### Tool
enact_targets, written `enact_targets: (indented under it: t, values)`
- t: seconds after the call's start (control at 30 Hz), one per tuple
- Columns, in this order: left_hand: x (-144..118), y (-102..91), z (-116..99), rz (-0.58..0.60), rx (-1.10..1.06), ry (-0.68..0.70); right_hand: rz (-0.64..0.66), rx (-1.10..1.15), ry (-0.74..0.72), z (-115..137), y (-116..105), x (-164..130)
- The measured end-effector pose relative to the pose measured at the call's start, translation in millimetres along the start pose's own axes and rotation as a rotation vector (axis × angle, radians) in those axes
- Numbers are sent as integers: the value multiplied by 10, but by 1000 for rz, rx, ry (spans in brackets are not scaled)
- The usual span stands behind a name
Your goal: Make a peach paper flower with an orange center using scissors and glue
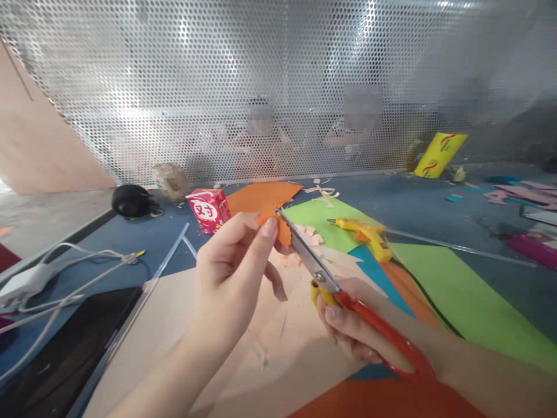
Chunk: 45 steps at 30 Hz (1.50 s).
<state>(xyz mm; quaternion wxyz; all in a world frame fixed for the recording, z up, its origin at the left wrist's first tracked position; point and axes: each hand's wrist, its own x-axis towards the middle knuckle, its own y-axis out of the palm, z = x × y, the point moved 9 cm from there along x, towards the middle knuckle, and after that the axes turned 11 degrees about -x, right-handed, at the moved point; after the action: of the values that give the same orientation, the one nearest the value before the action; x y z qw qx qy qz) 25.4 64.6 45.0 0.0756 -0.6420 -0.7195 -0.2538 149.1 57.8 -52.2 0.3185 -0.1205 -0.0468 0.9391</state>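
Two bare hands work above a blue table strewn with coloured paper. The left hand is closed in a pinch, thumb and fingers gripping one small orange scrap with a zigzag edge, held up over the table's middle. The right hand is wrapped around the red handles of one pair of scissors; their silver blades angle up and left, closed or nearly so, with the tip touching the scrap.

Under the hands lies one large peach sheet. Beyond it are two green sheets, one near the centre and one to the right, plus one big orange sheet farther back. One yellow glue gun rests on the nearer green sheet. One small red carton stands left of the orange sheet. One dark tablet lies at the lower left, beside white cables. A perforated metal screen closes off the back of the table.
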Motion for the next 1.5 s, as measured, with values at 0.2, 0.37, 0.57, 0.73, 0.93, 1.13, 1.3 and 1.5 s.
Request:
enact_targets:
  t: [0.2, 0.37, 0.57, 0.73, 0.93, 1.13, 1.3, 1.5]
  values:
    - [-8, 8, 30, 3, -4, -39, 22, -14, -40, -22, 9, 10]
    - [-12, 22, 0, 14, 21, -3, 41, -29, -36, 6, 7, 2]
    - [-23, 25, -18, 14, 68, 35, 26, 1, -50, -26, 3, 16]
    - [-28, 25, 2, 6, 65, 4, -11, -45, -8, 4, -12, -2]
    - [-16, 14, -6, -22, 68, -3, -27, -61, -11, -4, -24, 1]
    - [-5, -54, -63, -95, 42, 62, -4, -53, -5, -56, -24, 13]
    - [2, -75, -39, -84, 57, 56, 0, -36, -27, -40, -3, 24]
    - [19, -119, -65, -149, 55, 54, -7, -37, 22, 19, 0, -10]
